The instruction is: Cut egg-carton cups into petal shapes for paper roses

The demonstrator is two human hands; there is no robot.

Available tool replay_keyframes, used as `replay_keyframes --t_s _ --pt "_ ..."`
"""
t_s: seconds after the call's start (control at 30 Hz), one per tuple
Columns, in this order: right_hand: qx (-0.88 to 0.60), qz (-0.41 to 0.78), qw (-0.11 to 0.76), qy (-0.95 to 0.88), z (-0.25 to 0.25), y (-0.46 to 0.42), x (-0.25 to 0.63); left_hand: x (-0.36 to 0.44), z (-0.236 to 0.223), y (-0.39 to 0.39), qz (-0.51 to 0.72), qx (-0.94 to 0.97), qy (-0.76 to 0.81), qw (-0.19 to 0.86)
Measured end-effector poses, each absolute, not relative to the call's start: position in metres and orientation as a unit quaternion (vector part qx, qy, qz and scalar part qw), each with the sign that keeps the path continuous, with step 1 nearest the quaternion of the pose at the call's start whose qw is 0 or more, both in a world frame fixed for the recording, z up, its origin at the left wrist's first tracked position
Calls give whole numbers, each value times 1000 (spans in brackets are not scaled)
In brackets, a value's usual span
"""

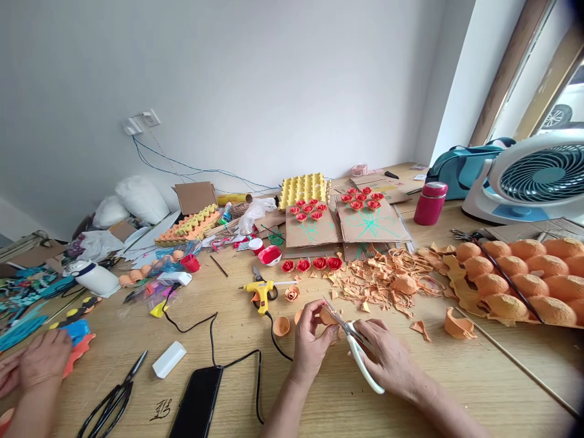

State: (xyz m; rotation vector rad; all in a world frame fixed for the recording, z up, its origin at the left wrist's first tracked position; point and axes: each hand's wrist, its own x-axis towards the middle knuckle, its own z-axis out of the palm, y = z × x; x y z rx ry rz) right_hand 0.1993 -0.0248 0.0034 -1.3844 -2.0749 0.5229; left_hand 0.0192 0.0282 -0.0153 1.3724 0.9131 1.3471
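My left hand [310,340] pinches a small orange egg-carton cup [325,316] between thumb and fingers. In my right hand [390,359] is a pair of white-handled scissors [360,359], its blades at the cup's edge; how far apart they are I cannot tell. An orange cut cup [281,326] stands on the table left of my left hand, and part of another shows behind it. Beyond them lie an orange paper rose [292,294] and a yellow glue gun [261,292]. Orange carton scraps [383,274] are strewn behind my hands.
Orange egg trays [529,274] and a wooden stick [515,359] are at right. Red roses [312,264] sit near painted cardboard [374,228]. Black scissors [114,395], a phone [198,401] and cables lie left. Another person's hand [45,359] works at far left.
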Motion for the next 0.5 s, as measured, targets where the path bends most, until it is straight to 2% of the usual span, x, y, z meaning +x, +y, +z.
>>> replay_keyframes --t_s 0.5 --pt "-529 191 287 -775 2 -24 200 18 -20 30 548 584 380 462"
